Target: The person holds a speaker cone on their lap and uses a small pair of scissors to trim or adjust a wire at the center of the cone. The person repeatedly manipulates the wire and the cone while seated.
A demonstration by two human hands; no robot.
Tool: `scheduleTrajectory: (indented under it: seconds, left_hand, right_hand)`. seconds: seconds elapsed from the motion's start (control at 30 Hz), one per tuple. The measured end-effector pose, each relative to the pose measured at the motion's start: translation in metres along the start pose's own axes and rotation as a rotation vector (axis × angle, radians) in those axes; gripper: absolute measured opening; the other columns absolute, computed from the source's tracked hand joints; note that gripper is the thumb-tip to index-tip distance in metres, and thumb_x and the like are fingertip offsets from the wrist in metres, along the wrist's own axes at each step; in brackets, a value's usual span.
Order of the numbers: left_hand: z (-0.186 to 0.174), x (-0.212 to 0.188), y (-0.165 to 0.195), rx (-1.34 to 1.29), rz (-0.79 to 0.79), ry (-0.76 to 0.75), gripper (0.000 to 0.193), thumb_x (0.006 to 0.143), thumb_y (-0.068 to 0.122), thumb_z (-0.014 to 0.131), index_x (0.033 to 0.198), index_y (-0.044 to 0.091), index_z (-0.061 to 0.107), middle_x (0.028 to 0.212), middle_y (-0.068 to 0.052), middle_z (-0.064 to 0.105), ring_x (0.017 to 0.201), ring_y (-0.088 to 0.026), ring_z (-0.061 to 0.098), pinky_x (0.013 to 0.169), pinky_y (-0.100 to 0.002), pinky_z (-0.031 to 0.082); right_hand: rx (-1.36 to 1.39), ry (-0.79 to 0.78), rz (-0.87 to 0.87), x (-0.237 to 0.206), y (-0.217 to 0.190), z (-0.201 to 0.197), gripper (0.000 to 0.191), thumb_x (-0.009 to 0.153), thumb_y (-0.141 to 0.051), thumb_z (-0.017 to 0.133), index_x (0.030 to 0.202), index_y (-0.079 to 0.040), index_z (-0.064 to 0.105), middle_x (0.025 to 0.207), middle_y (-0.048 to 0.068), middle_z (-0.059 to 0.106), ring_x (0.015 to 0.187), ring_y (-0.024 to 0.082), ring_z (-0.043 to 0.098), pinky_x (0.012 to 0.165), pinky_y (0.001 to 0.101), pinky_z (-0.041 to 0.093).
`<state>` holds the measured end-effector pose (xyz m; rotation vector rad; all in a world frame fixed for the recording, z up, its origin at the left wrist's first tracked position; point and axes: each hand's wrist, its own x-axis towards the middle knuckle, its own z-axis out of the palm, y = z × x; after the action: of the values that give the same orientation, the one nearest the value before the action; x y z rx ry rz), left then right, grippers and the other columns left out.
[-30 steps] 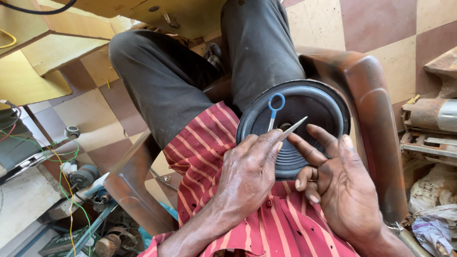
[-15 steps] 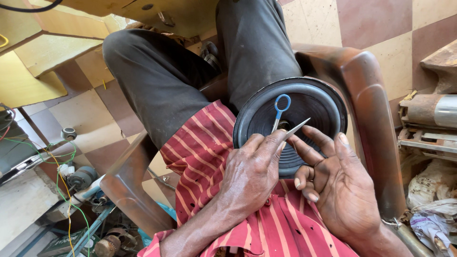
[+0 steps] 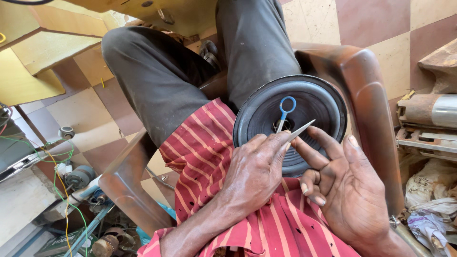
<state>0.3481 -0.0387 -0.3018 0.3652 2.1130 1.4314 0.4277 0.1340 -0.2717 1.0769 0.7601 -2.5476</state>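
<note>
So the left hand (image 3: 254,173) pinches blue-handled scissors (image 3: 291,124) over the black speaker cone (image 3: 318,102) at centre frame, while the right hand (image 3: 345,190) rests half-spread against its lower rim.

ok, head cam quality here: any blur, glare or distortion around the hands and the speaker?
Head view: left hand, right hand and the black speaker are sharp, with no motion blur; light is soft daylight with mild sheen on the brown chair arm; wide-angle lens bends the tiled floor at the edges; the lower-left clutter of wires sits in dimmer shade.
</note>
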Motion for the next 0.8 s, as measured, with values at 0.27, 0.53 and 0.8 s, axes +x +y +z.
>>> scheduleTrajectory:
  seconds: [0.27, 0.53, 0.8]
  left_hand:
    - [-0.006, -0.012, 0.018, -0.155, 0.07, 0.009, 0.022, 0.103, 0.01, 0.065, 0.123, 0.004, 0.07, 0.09, -0.014, 0.071, 0.077, -0.027, 0.071, 0.067, -0.037, 0.055]
    - [-0.026, -0.012, 0.012, -0.116, -0.022, 0.208, 0.023, 0.099, 0.008, 0.068, 0.121, 0.001, 0.07, 0.089, -0.013, 0.074, 0.071, -0.023, 0.072, 0.063, -0.034, 0.055]
    - [0.001, -0.017, -0.003, -0.099, 0.006, 0.18, 0.023, 0.101, 0.011, 0.065, 0.121, 0.002, 0.07, 0.096, -0.016, 0.073, 0.083, -0.032, 0.072, 0.071, -0.041, 0.056]
  right_hand:
    - [-0.006, -0.059, 0.068, -0.032, -0.018, -0.005, 0.069, 0.113, -0.053, 0.037, 0.16, -0.003, 0.034, 0.153, 0.027, 0.051, 0.082, 0.028, 0.068, 0.058, 0.0298, 0.051]
    - [-0.299, 0.248, -0.063, -0.029, -0.018, -0.001, 0.054, 0.114, -0.047, 0.037, 0.151, -0.007, 0.038, 0.16, 0.026, 0.054, 0.077, 0.027, 0.065, 0.052, 0.0284, 0.045]
    - [0.008, -0.058, -0.012, -0.009, 0.0, 0.006, 0.057, 0.116, -0.044, 0.035, 0.154, -0.003, 0.043, 0.152, 0.026, 0.052, 0.083, 0.026, 0.067, 0.06, 0.0291, 0.052]
